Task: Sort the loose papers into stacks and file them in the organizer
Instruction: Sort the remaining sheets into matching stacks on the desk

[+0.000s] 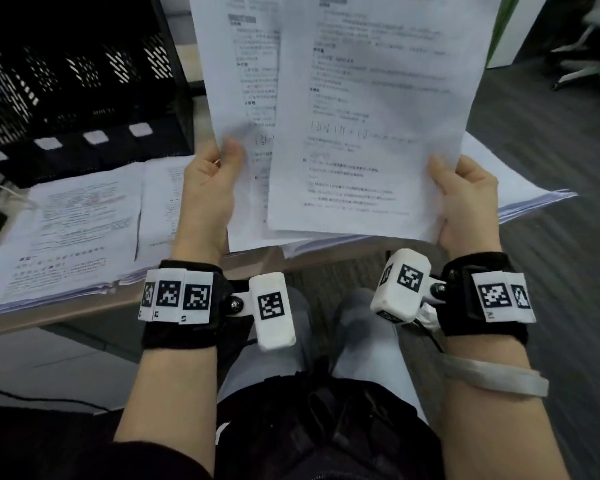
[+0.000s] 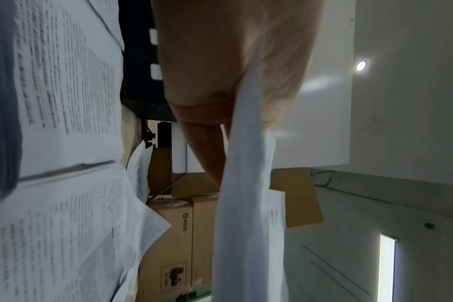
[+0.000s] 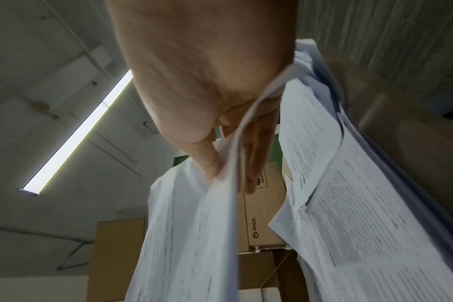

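I saw the black mesh organizer (image 1: 84,81) standing at the desk's (image 1: 66,311) far left corner. Its slots looked dark, and I could not tell whether any paper sat in them. Four white labels (image 1: 96,137) ran along its front.

On the desk I counted three stacks: a thick left stack (image 1: 66,230) at the near edge, overhanging it slightly; a middle stack (image 1: 160,202) just beside it, partly behind the left hand; and a right stack (image 1: 520,188) jutting past the desk's right edge, mostly hidden by the raised pages.

Two groups of sheets were up in the air over the near edge. The left hand (image 1: 207,199) pinched the rear sheet (image 1: 243,81) at its lower left edge, thumb on the printed face and fingers behind. The right hand (image 1: 465,206) clamped the front sheets (image 1: 378,116) at their lower right edge, thumb in front. The right wrist view showed that thumb and the fingers (image 3: 256,155) pressing more than one page between them. The front sheets overlapped the rear sheet. Both were held upright, tilted back a little, with the text facing me.

Both wrists wore black bands with tag markers, the forearms coming up from the lap. The wrist views showed cardboard boxes (image 2: 173,235) beyond the desk.
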{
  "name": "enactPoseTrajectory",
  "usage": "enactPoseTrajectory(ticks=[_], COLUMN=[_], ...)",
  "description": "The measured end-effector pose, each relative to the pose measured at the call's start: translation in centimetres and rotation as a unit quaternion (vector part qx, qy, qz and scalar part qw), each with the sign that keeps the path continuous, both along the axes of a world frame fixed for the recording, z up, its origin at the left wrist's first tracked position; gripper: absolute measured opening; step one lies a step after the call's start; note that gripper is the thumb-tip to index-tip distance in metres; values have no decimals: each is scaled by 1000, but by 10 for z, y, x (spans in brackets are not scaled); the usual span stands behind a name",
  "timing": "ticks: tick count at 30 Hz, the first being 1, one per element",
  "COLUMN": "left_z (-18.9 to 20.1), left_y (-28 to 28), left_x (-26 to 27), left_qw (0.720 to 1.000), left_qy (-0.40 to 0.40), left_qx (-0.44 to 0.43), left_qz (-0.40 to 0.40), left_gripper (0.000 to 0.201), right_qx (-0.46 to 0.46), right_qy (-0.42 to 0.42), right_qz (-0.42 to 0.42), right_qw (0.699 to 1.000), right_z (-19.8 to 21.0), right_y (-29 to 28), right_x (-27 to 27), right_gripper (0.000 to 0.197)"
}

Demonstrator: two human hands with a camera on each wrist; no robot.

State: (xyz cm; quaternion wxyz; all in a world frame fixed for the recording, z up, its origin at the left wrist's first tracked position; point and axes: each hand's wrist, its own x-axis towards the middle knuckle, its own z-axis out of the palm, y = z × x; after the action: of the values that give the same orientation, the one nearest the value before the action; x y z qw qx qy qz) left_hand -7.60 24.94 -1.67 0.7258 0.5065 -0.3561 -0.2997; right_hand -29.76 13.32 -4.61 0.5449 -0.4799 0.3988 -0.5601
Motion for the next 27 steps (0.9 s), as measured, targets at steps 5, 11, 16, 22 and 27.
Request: enactPoseTrajectory(ticks=[5,11,16,22,27], left_z=[-1,1,-7,-17,-32], left_y=[-30,-60,-88,-126,-152], left_x=[-28,-59,-84,-112,-138], left_qw=[999,998,994,991,985], left_qy=[-12,10,-43,7,12], left_qx=[2,-1,84,135,172], left_qz=[-36,-66,-58,5,-12], left_gripper=[23,23,24,28,33], right_qx=[-32,-80,-100,16,65], right_qy=[70,126,184,59,13], right_qz=[-3,-30,-85,-96,-96], right_qw=[997,988,974,994,993], right_z=[3,9,12,-1,-15], right_y=[-19,-38,-61,-67,-67], right_x=[-16,-42,-64,-89,-105], right_gripper=[16,21,4,38,56])
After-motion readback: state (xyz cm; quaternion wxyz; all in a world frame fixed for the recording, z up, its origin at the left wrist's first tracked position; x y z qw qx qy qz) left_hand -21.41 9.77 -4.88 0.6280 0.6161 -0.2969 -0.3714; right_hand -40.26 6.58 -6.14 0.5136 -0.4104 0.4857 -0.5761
